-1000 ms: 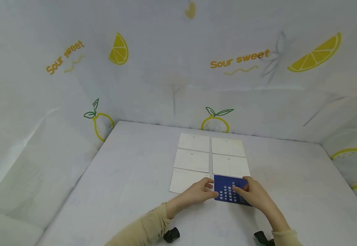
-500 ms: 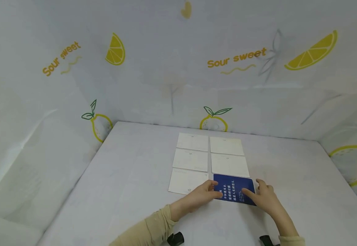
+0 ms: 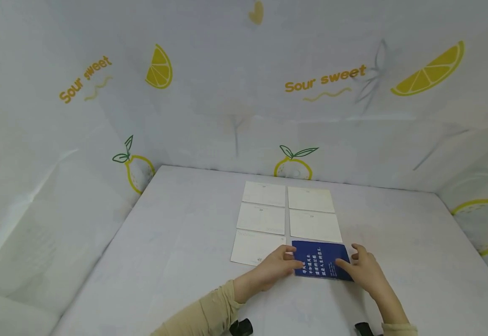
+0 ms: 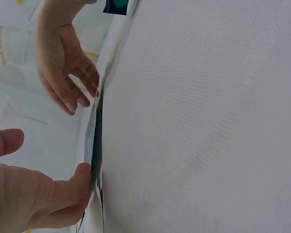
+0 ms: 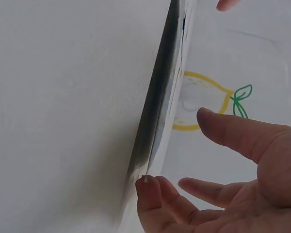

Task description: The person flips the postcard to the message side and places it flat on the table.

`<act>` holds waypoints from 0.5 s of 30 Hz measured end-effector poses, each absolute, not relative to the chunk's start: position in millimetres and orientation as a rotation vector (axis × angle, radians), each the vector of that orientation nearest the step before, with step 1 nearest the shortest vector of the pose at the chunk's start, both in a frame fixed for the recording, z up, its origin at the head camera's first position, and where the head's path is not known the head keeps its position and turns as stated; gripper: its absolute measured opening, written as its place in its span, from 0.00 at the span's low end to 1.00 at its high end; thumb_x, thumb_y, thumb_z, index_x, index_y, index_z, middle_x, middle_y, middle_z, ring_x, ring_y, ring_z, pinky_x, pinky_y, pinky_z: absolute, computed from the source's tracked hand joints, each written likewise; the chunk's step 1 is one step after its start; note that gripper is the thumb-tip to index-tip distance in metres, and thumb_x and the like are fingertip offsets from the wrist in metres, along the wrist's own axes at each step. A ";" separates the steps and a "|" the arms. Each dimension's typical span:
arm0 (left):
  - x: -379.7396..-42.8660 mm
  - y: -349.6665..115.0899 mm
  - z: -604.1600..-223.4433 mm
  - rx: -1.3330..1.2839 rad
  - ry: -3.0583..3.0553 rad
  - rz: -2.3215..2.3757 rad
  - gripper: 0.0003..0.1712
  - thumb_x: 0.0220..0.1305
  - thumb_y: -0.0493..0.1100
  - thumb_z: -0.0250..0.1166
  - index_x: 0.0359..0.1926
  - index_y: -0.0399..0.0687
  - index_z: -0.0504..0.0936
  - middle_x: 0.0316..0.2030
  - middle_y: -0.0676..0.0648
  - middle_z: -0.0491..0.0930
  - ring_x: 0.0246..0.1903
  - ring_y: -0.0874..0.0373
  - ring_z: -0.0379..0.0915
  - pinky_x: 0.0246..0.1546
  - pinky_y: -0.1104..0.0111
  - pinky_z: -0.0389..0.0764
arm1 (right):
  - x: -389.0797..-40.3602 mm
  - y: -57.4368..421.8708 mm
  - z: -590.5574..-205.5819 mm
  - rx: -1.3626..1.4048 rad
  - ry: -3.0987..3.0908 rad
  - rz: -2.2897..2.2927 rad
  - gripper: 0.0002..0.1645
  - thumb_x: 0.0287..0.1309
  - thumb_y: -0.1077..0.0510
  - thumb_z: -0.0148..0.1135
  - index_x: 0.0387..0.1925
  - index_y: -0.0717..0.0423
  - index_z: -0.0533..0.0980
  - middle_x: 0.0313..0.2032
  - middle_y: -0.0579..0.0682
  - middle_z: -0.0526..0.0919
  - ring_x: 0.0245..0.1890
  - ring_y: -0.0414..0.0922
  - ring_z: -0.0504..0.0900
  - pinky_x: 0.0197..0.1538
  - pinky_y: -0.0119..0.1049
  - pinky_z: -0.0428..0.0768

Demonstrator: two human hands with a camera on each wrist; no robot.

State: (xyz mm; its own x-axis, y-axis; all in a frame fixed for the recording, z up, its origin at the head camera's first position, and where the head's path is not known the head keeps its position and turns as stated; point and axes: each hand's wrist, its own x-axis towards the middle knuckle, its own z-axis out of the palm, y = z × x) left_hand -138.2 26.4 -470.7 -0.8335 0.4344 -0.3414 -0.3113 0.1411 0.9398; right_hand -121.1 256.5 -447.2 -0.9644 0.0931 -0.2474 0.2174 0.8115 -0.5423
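Note:
A dark blue card (image 3: 321, 261) with white printed characters lies at the near right of a two-column layout of white cards (image 3: 315, 226). At its left edge is my left hand (image 3: 271, 268), a fingertip touching the card while another digit stays raised in the left wrist view. My right hand (image 3: 365, 270) is at the opposite edge, thumb extended over the blue face. In the right wrist view its fingers are spread, one fingertip at the card's corner and the thumb apart from it. Dark shadow shows under the card's edge there.
The white table (image 3: 176, 242) extends around the cards. A white backdrop printed with lemons (image 3: 227, 116) stands behind it. Black objects (image 3: 241, 327) show near both sleeves at the front, partly cut off by the frame.
My right hand has moved right, from over the blue card to its right edge. The blue card has shifted slightly to the right and nearer. My left hand stays at the left edge.

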 end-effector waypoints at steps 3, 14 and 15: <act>-137.4 26.4 -472.0 0.123 1.917 1.783 0.31 0.55 0.37 0.64 0.60 0.39 0.66 0.52 0.39 0.71 0.48 0.53 0.71 0.52 0.58 0.75 | -119.8 258.1 -445.4 0.266 2.776 -0.929 0.43 0.58 0.55 0.57 0.63 0.79 0.50 0.53 0.81 0.66 0.53 0.71 0.70 0.47 0.56 0.76; -144.6 28.2 -480.5 0.079 2.071 1.991 0.28 0.48 0.28 0.66 0.53 0.36 0.71 0.42 0.43 0.75 0.36 0.63 0.71 0.35 0.75 0.76 | -115.4 253.5 -438.1 0.298 2.781 -1.160 0.40 0.49 0.67 0.55 0.64 0.72 0.54 0.54 0.75 0.67 0.51 0.67 0.75 0.40 0.45 0.81; -145.6 28.2 -481.0 0.073 2.085 2.004 0.28 0.47 0.27 0.65 0.52 0.35 0.71 0.41 0.43 0.75 0.35 0.64 0.70 0.34 0.76 0.76 | -115.1 252.4 -437.8 0.295 2.785 -1.178 0.40 0.49 0.68 0.56 0.64 0.72 0.54 0.54 0.75 0.67 0.51 0.67 0.75 0.40 0.45 0.81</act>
State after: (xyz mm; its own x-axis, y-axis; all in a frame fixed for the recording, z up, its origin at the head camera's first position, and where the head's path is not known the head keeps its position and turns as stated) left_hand -145.6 28.2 -481.0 -0.9680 0.2062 -0.1432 -0.1350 0.0538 0.9894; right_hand -115.1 252.4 -437.8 -0.9758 0.1376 -0.1702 0.2180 0.6814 -0.6987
